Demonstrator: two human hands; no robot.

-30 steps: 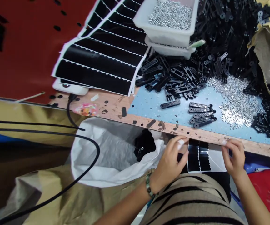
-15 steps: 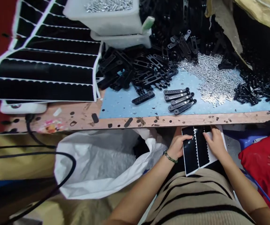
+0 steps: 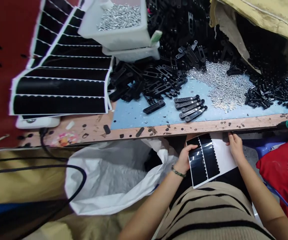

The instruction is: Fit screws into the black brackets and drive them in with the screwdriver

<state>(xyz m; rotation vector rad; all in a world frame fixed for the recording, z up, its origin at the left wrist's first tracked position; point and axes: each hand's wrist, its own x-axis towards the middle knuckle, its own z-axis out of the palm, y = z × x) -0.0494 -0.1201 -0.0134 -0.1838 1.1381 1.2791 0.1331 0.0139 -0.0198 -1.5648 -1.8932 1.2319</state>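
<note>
A white backing sheet (image 3: 224, 151) with two black scalloped-edge strips (image 3: 210, 155) lies over my lap, below the table edge. My left hand (image 3: 185, 159) grips the sheet's left side, thumb on top of a black strip and the other fingers hidden beneath. At the upper right of the sheet, my right hand (image 3: 235, 146) has its fingers closed at the sheet's edge; the fingertips are partly hidden near the table. The right part of the sheet is bare white.
On the table (image 3: 224, 125) are black sticker sheets (image 3: 61, 87), a white bin of metal pins (image 3: 124, 36), black plastic parts (image 3: 159, 80), loose pins (image 3: 229, 86) and assembled pieces (image 3: 191, 107). A white sack (image 3: 109, 176) hangs below; red fabric (image 3: 281, 173) is at right.
The sheet has shifted slightly left, and my right hand has moved from beside the black strip to the sheet's far right edge, uncovering more bare white backing. The camera view has shifted.
</note>
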